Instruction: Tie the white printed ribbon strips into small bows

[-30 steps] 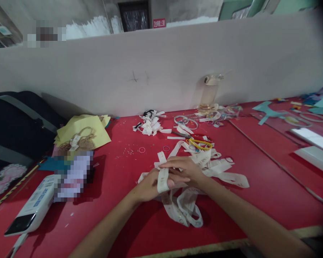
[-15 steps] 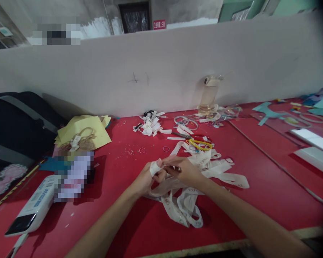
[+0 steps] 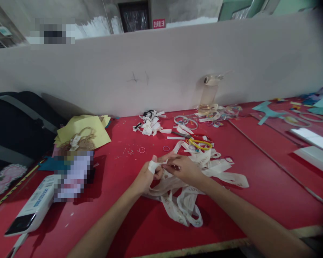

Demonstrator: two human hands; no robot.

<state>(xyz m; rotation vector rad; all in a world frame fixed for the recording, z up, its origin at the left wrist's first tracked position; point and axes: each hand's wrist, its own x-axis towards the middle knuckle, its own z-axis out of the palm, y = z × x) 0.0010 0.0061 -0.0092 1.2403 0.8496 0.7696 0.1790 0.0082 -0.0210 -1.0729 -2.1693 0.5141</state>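
Note:
A tangle of white printed ribbon [image 3: 187, 200] lies on the red table [image 3: 118, 215] in front of me. My left hand [image 3: 146, 175] is closed, with a turn of that ribbon wound round its fingers. My right hand [image 3: 184, 167] meets it from the right, fingers pinched on the ribbon's end beside the wound part. More ribbon trails off to the right, towards yellow-handled scissors [image 3: 197, 142].
A pile of small folded ribbon pieces [image 3: 150, 125] sits near the back wall, with a clear bottle [image 3: 209, 94] and loose rings to its right. At left lie yellow paper sheets [image 3: 82, 132], a black bag [image 3: 16, 125] and a white power bank [image 3: 33, 208].
The ribbon that lay flat over my left fingers is now wound tight round them. Both hands have lifted slightly and moved a little farther from me.

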